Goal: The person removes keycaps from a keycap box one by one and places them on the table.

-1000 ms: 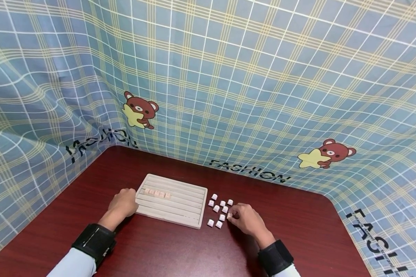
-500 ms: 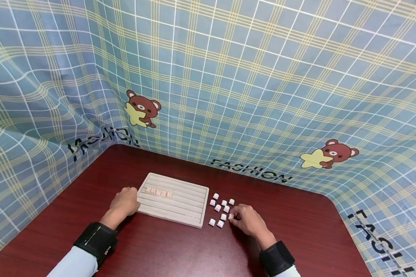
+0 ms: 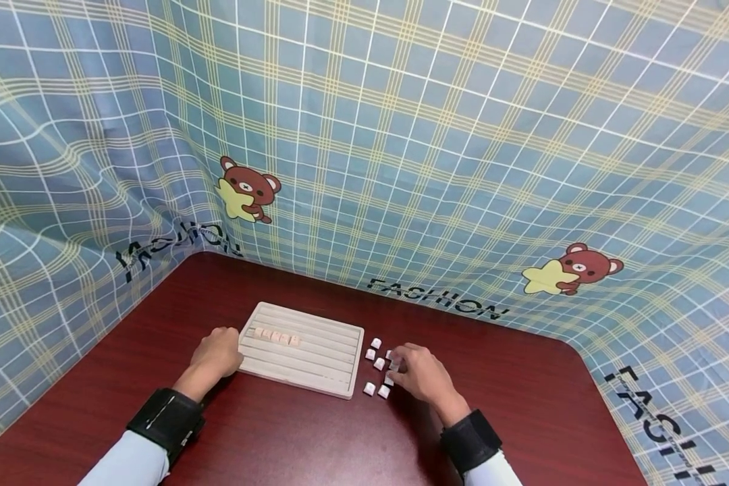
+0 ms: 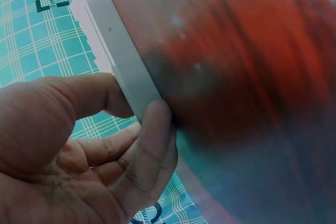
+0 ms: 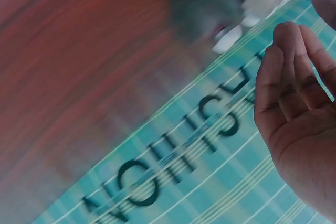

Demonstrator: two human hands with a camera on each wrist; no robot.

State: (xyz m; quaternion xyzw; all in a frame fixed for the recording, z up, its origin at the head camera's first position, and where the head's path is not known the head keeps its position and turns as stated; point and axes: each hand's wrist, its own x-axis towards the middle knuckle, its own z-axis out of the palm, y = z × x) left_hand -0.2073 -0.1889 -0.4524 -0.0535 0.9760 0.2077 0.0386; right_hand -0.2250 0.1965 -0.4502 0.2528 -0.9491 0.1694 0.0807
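Note:
My left hand (image 3: 217, 352) grips the left edge of a pale ribbed tray (image 3: 316, 368). In the left wrist view, the thumb and fingers (image 4: 155, 129) pinch the tray's rim (image 4: 123, 40) from both sides. A short row of pinkish keycaps (image 3: 276, 337) sits in one groove of the tray. To the tray's right, my right hand (image 3: 424, 372) hovers low over a cluster of white keycaps (image 3: 379, 364), hiding some. In the right wrist view, a gap separates its thumb from the bent fingers (image 5: 270, 77), with nothing visible between; blurred keycaps (image 5: 228, 39) lie beyond.
The dark red table (image 3: 316, 439) carries the tray and the loose keycaps. A blue plaid cloth (image 3: 401, 169) with bear prints rises along the table's back and sides.
My right hand has moved slightly left and away from me, from the keycap at the cluster's right edge to over its middle keycaps. The left hand and tray stay put.

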